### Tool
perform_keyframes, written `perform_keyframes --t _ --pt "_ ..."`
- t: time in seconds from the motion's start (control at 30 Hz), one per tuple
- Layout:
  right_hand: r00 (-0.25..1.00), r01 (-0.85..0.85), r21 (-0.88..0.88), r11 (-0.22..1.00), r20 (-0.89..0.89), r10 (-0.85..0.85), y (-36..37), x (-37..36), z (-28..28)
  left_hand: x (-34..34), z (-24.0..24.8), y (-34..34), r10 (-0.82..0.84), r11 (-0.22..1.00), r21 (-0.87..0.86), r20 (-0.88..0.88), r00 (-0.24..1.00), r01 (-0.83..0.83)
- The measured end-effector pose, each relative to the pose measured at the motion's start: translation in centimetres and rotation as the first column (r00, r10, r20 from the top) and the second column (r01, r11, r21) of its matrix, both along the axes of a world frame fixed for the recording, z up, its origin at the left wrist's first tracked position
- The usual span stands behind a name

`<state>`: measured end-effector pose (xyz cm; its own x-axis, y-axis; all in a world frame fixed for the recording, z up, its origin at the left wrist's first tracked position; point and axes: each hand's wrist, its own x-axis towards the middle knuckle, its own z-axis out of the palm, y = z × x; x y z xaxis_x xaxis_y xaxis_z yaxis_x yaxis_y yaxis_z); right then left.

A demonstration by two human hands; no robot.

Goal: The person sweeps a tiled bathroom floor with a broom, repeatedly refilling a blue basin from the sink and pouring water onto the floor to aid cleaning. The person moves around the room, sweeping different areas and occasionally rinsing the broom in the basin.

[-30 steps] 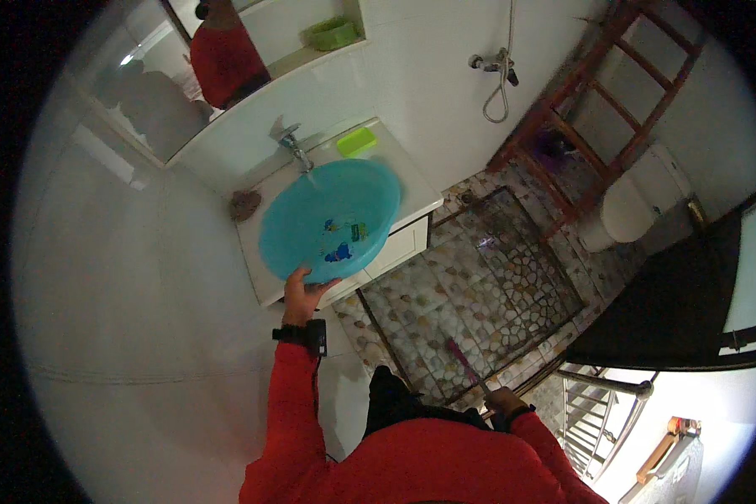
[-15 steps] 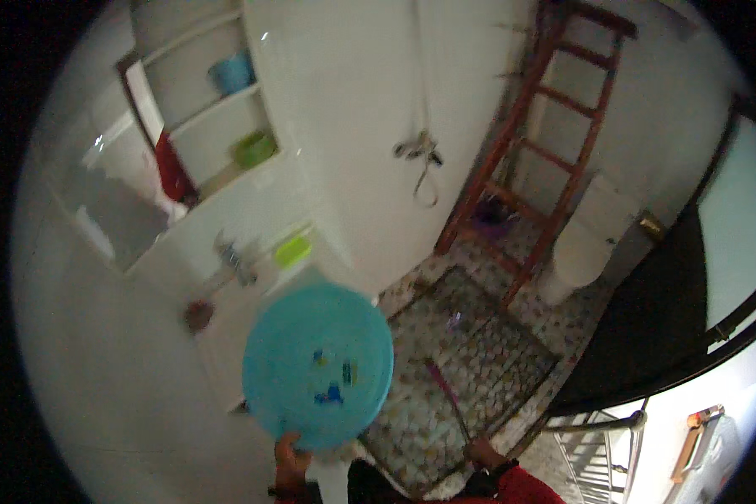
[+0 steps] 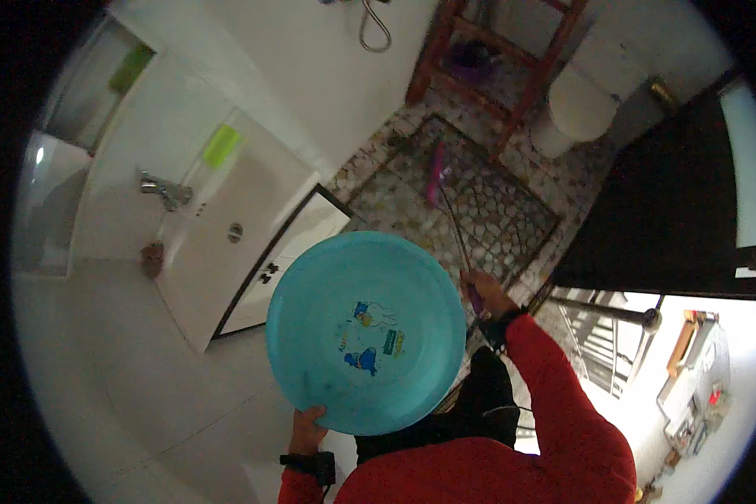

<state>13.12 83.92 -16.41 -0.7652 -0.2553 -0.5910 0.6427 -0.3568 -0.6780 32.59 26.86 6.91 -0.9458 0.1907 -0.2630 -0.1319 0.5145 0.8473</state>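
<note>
Head view: left fingers grip a basin printed with blurred lettering; right fingers clasp a purple-ended stick.

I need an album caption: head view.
Left hand holding a turquoise basin, right hand a pink-headed stick, near a white sink.

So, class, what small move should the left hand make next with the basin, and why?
Probably ease the blue basin gently down, kept level: only the left hand grips it, at one edge, while the right hand holds a long pink-headed tool.
</note>
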Motion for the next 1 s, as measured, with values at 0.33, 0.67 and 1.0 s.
perform_keyframes --t 0.33,0.67,1.0 --pt "0.945 0.295 -0.355 0.887 0.246 -0.216 -3.2 -4.4 -8.0 -8.6 -5.7 2.5 -0.208 0.978 0.092 0.433 0.877 0.187" --pt "0.984 0.145 0.145 0.979 0.081 -0.158 -9.0 0.3 -14.6 -10.6 -9.6 5.2 0.356 0.872 -0.082 0.782 0.512 -0.482" --pt "0.982 -0.074 0.305 0.950 0.191 0.015 -6.6 3.5 -5.7 -4.0 -15.8 -0.9 0.192 0.967 0.009 0.626 0.756 -0.253"
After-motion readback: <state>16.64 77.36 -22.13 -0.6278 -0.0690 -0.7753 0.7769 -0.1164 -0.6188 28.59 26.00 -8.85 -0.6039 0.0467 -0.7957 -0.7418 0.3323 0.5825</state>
